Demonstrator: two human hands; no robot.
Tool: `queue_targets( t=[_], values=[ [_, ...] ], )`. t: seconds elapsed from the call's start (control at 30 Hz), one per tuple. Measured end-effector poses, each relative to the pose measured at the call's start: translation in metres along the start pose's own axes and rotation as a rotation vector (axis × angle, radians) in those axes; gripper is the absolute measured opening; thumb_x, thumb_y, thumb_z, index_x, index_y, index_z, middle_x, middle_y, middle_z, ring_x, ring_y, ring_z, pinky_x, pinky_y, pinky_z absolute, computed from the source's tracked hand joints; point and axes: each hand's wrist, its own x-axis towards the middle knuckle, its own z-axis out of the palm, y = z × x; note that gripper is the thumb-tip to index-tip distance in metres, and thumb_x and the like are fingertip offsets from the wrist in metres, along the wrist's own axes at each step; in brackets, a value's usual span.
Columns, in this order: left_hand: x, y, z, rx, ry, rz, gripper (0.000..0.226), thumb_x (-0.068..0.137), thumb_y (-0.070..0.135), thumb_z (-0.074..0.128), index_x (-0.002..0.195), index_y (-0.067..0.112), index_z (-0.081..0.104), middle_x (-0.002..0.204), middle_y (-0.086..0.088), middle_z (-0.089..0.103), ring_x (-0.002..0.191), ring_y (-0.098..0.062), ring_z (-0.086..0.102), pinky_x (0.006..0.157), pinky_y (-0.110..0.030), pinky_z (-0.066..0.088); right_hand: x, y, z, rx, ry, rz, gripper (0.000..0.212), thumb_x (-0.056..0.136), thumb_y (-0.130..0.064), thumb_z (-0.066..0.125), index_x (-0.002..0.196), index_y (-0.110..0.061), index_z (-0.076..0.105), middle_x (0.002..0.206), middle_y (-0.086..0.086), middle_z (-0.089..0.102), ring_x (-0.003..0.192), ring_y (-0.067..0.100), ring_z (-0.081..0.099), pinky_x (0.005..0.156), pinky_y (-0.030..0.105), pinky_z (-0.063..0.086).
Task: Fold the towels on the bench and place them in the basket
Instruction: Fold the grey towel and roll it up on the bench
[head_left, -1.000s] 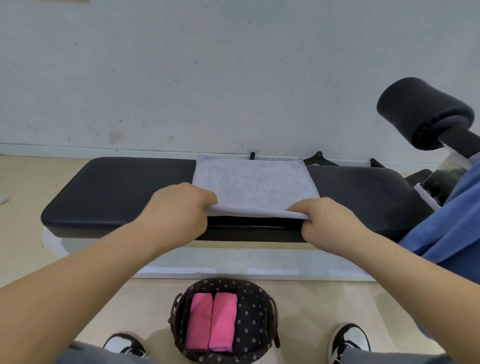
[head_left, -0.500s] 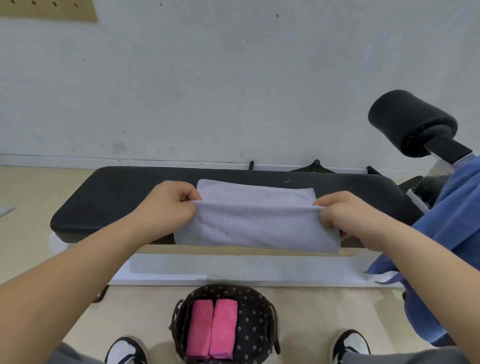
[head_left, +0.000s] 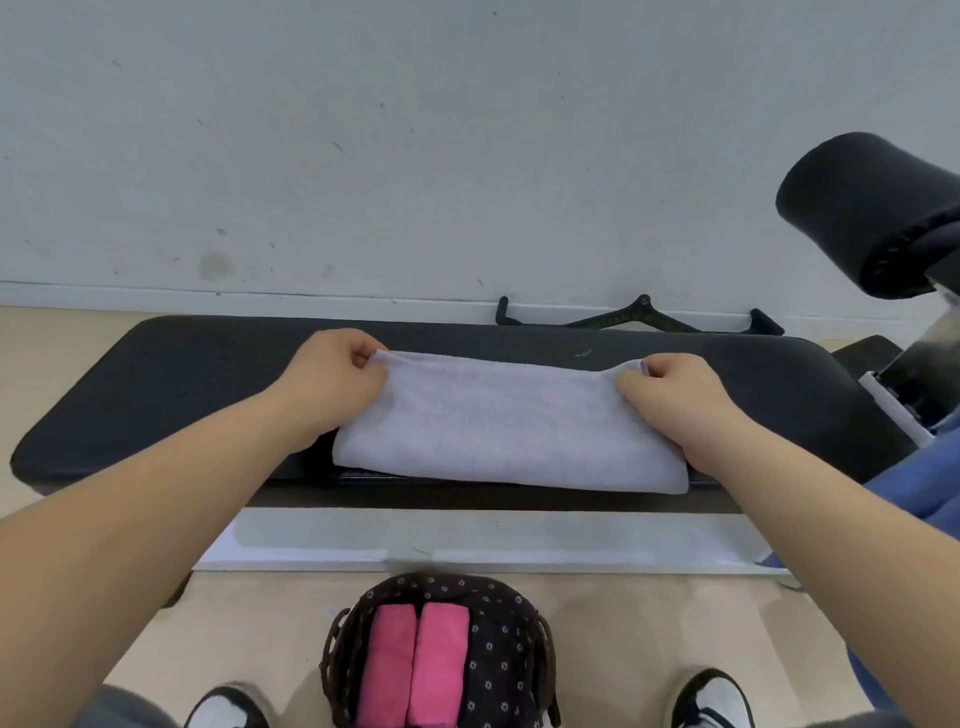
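A pale grey towel (head_left: 509, 426) lies folded in half on the black padded bench (head_left: 171, 389), its fold along the near edge. My left hand (head_left: 337, 379) pinches the towel's far left corner and my right hand (head_left: 670, 395) pinches the far right corner, both pressed down near the bench's back edge. On the floor between my feet stands a dark dotted basket (head_left: 509, 623) holding two folded pink towels (head_left: 413, 665) side by side.
A blue cloth (head_left: 919, 483) hangs at the right end of the bench. A black padded roller (head_left: 867, 208) juts out at upper right. A white wall rises right behind the bench. My shoes (head_left: 711, 701) flank the basket.
Both hands have carried the towel's near edge up and over to the far edge, folding it in half. The hands now rest farther back on the bench.
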Motion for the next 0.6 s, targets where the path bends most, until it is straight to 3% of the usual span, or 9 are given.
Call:
queue_targets(
  t=[0.13, 0.3, 0.4, 0.5, 0.6],
  values=[
    [0.013, -0.001, 0.002, 0.113, 0.041, 0.057, 0.016, 0.101, 0.023, 0.055, 0.097, 0.019, 0.07, 0.092, -0.003, 0.069, 0.085, -0.019, 0.062, 0.065, -0.027, 0.046, 0.016, 0.006, 0.005, -0.097, 0.059, -0.06, 0.034, 0.098, -0.021, 0.054, 0.068, -0.013, 0.041, 0.064, 0.005, 0.035, 0.059, 0.017, 0.034, 0.054, 0.029, 0.029],
    [0.028, -0.004, 0.006, 0.187, 0.057, 0.088, 0.013, 0.103, 0.028, 0.052, 0.101, 0.021, 0.063, 0.088, 0.003, 0.063, 0.08, -0.013, 0.057, 0.062, -0.027, 0.04, 0.027, 0.008, 0.009, -0.221, 0.102, -0.111, 0.027, 0.102, -0.026, 0.05, 0.093, -0.004, 0.062, 0.082, 0.015, 0.062, 0.071, 0.026, 0.055, 0.065, 0.035, 0.047],
    [0.029, 0.0, 0.011, 0.297, 0.035, 0.09, 0.013, 0.101, 0.027, 0.052, 0.107, 0.02, 0.062, 0.09, 0.005, 0.062, 0.079, -0.012, 0.056, 0.061, -0.027, 0.04, 0.03, 0.01, 0.009, -0.208, 0.129, -0.111, 0.031, 0.1, -0.029, 0.056, 0.091, -0.001, 0.06, 0.076, 0.009, 0.056, 0.068, 0.023, 0.05, 0.061, 0.032, 0.043],
    [0.025, 0.006, 0.008, 0.357, -0.026, 0.055, 0.035, 0.094, 0.03, 0.062, 0.127, 0.017, 0.059, 0.11, -0.002, 0.063, 0.096, -0.02, 0.058, 0.073, -0.031, 0.044, 0.029, 0.01, 0.004, -0.217, 0.182, -0.098, 0.024, 0.096, -0.038, 0.063, 0.104, -0.015, 0.063, 0.094, 0.0, 0.064, 0.083, 0.018, 0.06, 0.068, 0.033, 0.049],
    [0.016, 0.014, 0.002, 0.268, -0.101, -0.063, 0.056, 0.086, 0.033, 0.076, 0.135, 0.016, 0.055, 0.116, -0.001, 0.061, 0.105, -0.021, 0.06, 0.088, -0.036, 0.052, 0.025, 0.01, 0.0, -0.361, 0.218, -0.142, 0.039, 0.096, -0.044, 0.063, 0.129, -0.024, 0.057, 0.119, -0.001, 0.063, 0.105, 0.022, 0.061, 0.084, 0.042, 0.054]
  ],
)
